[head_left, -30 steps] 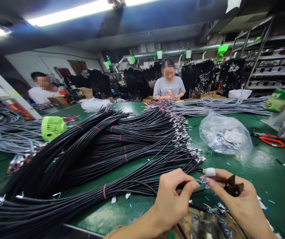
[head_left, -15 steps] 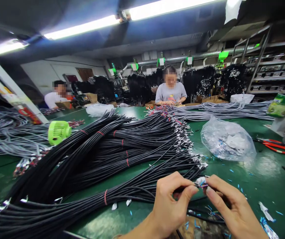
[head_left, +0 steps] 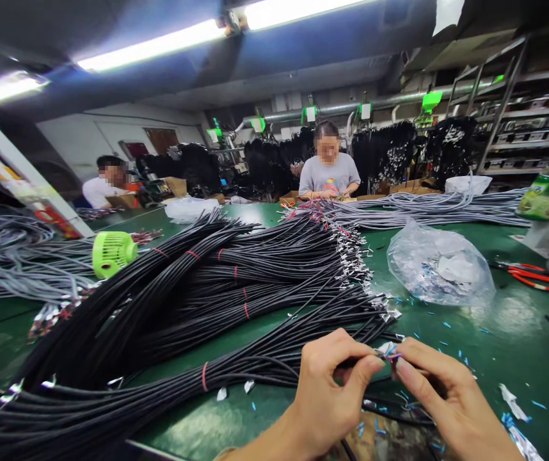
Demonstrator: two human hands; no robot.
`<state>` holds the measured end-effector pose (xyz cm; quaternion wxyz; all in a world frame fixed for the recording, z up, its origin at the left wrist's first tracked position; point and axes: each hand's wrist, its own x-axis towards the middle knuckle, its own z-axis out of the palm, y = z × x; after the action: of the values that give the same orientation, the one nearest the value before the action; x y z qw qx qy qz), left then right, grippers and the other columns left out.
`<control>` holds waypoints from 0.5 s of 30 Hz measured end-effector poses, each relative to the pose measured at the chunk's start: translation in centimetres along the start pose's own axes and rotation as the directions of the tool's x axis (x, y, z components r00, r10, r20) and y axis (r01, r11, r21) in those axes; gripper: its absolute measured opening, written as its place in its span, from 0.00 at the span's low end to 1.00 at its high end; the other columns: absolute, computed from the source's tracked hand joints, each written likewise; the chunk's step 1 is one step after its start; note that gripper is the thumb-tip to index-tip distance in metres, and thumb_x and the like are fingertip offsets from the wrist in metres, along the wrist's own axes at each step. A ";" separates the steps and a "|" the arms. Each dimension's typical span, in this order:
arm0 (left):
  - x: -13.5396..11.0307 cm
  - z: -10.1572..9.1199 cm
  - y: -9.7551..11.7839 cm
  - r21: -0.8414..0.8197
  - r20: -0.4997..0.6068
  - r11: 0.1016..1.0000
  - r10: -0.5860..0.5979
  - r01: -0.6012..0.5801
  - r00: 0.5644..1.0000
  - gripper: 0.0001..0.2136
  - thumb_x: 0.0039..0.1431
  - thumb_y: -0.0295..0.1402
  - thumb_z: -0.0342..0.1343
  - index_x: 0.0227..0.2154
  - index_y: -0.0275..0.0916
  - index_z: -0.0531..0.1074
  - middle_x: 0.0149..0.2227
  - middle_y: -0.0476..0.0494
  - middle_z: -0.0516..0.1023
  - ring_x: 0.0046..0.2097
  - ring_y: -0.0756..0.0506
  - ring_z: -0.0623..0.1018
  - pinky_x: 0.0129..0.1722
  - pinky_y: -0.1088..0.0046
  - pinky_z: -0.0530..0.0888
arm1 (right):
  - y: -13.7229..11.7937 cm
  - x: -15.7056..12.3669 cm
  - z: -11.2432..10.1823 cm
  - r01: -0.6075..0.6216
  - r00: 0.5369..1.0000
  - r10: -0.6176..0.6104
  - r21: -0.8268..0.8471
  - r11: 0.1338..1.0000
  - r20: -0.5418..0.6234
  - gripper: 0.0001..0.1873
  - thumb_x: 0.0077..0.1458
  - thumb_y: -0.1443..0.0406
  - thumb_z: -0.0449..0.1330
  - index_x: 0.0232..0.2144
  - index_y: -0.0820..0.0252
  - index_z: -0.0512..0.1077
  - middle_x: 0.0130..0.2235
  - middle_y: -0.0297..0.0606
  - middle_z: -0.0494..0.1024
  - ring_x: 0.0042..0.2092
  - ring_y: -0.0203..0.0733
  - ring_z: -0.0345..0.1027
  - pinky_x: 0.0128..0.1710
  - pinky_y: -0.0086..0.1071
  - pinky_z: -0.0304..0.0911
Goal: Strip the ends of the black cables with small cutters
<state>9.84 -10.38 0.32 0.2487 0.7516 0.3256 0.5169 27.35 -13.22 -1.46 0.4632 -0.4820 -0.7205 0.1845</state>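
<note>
Between my two hands is the stripped end of a cable (head_left: 388, 349), where thin blue and purple wires and a bit of white wrapping show. My left hand (head_left: 329, 390) pinches it from the left with thumb and forefinger. From the right, my right hand (head_left: 440, 387) is closed on the thin wires, its fingertips almost meeting the left ones. Most of the held cable is hidden by the hands. Just beyond lie bundles of black cables (head_left: 265, 349), tied with red bands, their white stripped ends (head_left: 354, 256) pointing right.
A clear plastic bag (head_left: 440, 262) of scraps and red-handled scissors (head_left: 533, 276) lie to the right. Blue clippings and white scraps (head_left: 512, 402) dot the green table (head_left: 509, 333). A green fan (head_left: 114, 254) stands left, near grey cables (head_left: 10, 256). Two people (head_left: 329, 169) sit across.
My fingers shift very slightly at the cable end, and more of the purple wire shows at the right fingertips. The view has tilted a little; the bundles stay put.
</note>
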 end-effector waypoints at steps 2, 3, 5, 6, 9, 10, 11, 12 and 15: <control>0.0 0.0 0.0 0.009 0.005 1.000 0.005 -0.005 1.000 0.07 0.54 0.27 0.56 0.23 0.32 0.76 0.20 0.44 0.72 0.21 0.51 0.68 0.21 0.78 0.62 | 0.1 0.0 0.0 -0.035 0.999 0.035 0.015 0.999 0.012 0.14 0.58 0.59 0.56 0.42 0.54 0.78 0.40 0.41 0.80 0.42 0.46 0.75 0.41 0.31 0.71; 0.0 0.0 0.0 0.012 0.007 1.000 0.008 -0.008 1.000 0.07 0.54 0.27 0.56 0.24 0.32 0.77 0.20 0.44 0.72 0.21 0.51 0.68 0.22 0.77 0.62 | 0.2 -0.1 0.0 -0.048 0.999 0.048 0.018 0.999 0.009 0.14 0.58 0.59 0.56 0.42 0.54 0.78 0.40 0.41 0.80 0.42 0.46 0.75 0.41 0.32 0.71; -0.1 0.0 -0.1 0.015 0.012 1.000 0.009 -0.009 1.000 0.08 0.55 0.27 0.56 0.24 0.32 0.77 0.20 0.44 0.72 0.22 0.51 0.68 0.22 0.77 0.62 | 0.1 0.0 0.0 -0.052 0.999 0.052 0.013 0.999 -0.007 0.13 0.57 0.59 0.57 0.41 0.54 0.78 0.40 0.42 0.80 0.42 0.47 0.75 0.42 0.33 0.71; -0.1 0.0 -0.1 0.015 0.013 1.000 0.010 -0.010 1.000 0.08 0.55 0.27 0.56 0.24 0.32 0.77 0.20 0.44 0.72 0.22 0.51 0.68 0.22 0.77 0.62 | 0.0 -0.1 0.0 -0.043 0.999 0.043 0.012 0.999 -0.012 0.13 0.57 0.59 0.57 0.41 0.54 0.78 0.40 0.42 0.80 0.42 0.47 0.75 0.43 0.34 0.71; -0.1 0.0 -0.1 0.015 0.014 1.000 0.018 -0.018 1.000 0.08 0.55 0.27 0.55 0.24 0.31 0.76 0.19 0.44 0.72 0.22 0.51 0.67 0.22 0.77 0.62 | -0.1 -0.1 -0.1 -0.012 1.000 0.012 0.016 1.000 0.008 0.14 0.58 0.59 0.56 0.42 0.53 0.78 0.40 0.42 0.80 0.42 0.47 0.75 0.41 0.34 0.71; -0.1 0.0 -0.1 0.016 0.015 1.000 0.020 -0.020 1.000 0.08 0.55 0.27 0.55 0.24 0.31 0.76 0.19 0.44 0.72 0.22 0.51 0.67 0.22 0.77 0.62 | -0.1 -0.2 -0.1 -0.014 1.000 0.014 0.012 1.000 0.010 0.14 0.58 0.59 0.56 0.42 0.54 0.78 0.40 0.42 0.80 0.42 0.48 0.75 0.42 0.34 0.71; -0.1 0.0 -0.1 0.017 0.015 1.000 0.023 -0.023 1.000 0.08 0.55 0.27 0.55 0.24 0.31 0.76 0.19 0.44 0.72 0.22 0.51 0.67 0.22 0.77 0.62 | 0.0 -0.2 0.0 -0.022 1.000 0.022 0.002 1.000 0.009 0.14 0.58 0.58 0.56 0.42 0.54 0.78 0.40 0.42 0.80 0.43 0.48 0.75 0.43 0.35 0.71; -0.1 0.0 -0.1 0.019 0.016 1.000 0.024 -0.024 1.000 0.08 0.55 0.27 0.55 0.24 0.31 0.76 0.19 0.44 0.72 0.22 0.51 0.67 0.22 0.77 0.62 | 0.1 -0.3 0.0 -0.031 1.000 0.031 -0.011 0.999 0.003 0.14 0.57 0.58 0.56 0.42 0.55 0.78 0.40 0.43 0.80 0.43 0.48 0.74 0.44 0.36 0.70; 0.0 -0.1 -0.1 0.023 0.021 0.999 0.024 -0.025 0.999 0.08 0.55 0.27 0.55 0.24 0.31 0.76 0.19 0.44 0.72 0.21 0.51 0.67 0.22 0.77 0.62 | 0.6 -0.4 0.1 -0.052 0.999 0.053 -0.032 0.998 0.005 0.16 0.58 0.57 0.56 0.42 0.56 0.78 0.41 0.44 0.80 0.44 0.49 0.74 0.47 0.38 0.68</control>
<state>9.76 -10.35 0.29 0.2371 0.7637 0.3197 0.5082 27.61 -13.31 -2.15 0.4484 -0.5075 -0.7118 0.1864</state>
